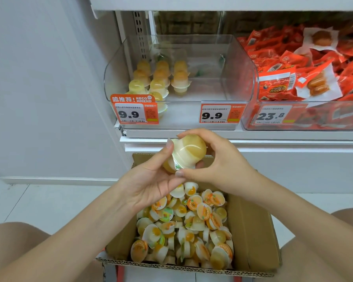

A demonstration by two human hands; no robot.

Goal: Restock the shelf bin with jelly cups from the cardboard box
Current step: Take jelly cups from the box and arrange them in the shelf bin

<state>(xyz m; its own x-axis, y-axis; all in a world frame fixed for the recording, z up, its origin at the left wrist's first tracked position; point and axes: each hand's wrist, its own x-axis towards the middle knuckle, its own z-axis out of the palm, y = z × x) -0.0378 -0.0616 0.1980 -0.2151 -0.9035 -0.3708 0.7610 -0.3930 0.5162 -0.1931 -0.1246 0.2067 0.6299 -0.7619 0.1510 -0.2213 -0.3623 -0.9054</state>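
While both hands pinch them, two jelly cups point(184, 154) stacked lid to lid sit tilted between the left hand point(151, 178) and right hand point(216, 161), above the box point(251, 231). Domed clear plastic shows amber jelly; lids are glossy foil. Corrugated cardboard holds a loose heap of cups. Beyond, the clear bin point(243, 64) holds a few stacked pairs.

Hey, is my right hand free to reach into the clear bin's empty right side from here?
Probably yes, but not free: the right hand and left hand both hold jelly cups. The clear bin is open-topped, and nothing stands between.
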